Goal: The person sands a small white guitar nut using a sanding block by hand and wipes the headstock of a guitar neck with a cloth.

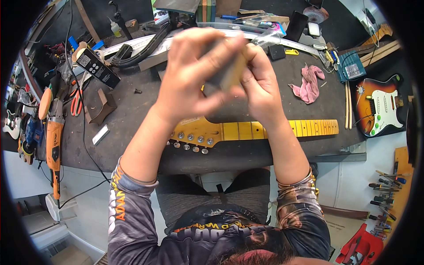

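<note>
My left hand (194, 75) holds a blurred dark flat piece (218, 76) with a tan edge, fingers over its top and thumb along its lower side. My right hand (258, 84) is closed beside it at that edge; what its fingers grip is blurred and partly hidden. Below both hands a yellow maple guitar neck (282, 129) lies along the front of the dark bench (128, 137), its headstock with tuners (194, 137) behind my left forearm.
At left lie an orange power tool (54, 137), red-handled cutters (76, 99) and a black box (97, 68). At right are a pink cloth (308, 85), wooden sticks (348, 106), a sunburst guitar body (381, 104) and hanging screwdrivers (382, 198). Assorted tools (249, 22) crowd the back.
</note>
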Motion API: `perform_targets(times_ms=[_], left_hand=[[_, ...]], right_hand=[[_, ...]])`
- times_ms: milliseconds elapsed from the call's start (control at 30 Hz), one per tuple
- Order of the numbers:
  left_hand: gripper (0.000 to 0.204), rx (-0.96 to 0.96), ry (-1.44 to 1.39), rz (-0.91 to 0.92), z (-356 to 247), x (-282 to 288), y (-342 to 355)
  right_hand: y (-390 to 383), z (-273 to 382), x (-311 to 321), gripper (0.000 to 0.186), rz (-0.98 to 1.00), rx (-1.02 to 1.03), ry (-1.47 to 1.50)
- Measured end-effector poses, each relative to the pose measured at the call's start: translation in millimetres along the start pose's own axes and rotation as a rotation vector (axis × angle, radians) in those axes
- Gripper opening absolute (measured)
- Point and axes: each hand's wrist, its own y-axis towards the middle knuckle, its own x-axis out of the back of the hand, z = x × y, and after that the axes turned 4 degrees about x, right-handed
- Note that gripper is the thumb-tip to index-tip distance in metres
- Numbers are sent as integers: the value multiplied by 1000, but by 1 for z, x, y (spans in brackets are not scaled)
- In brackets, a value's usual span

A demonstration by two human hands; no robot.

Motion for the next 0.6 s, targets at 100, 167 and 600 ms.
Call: perform_targets(times_ms=[100,167,600], left_hand=[[93,260,37,-49,21,-10,-6],[96,306,-7,-73,26,-14,-12],[92,454,-315,-93,14,-29,-18]], right_hand=[[0,-5,12,2,65,11,-170],[1,-4,8,3,53,2,-170],[-3,-1,-4,20,-18,-215,240]])
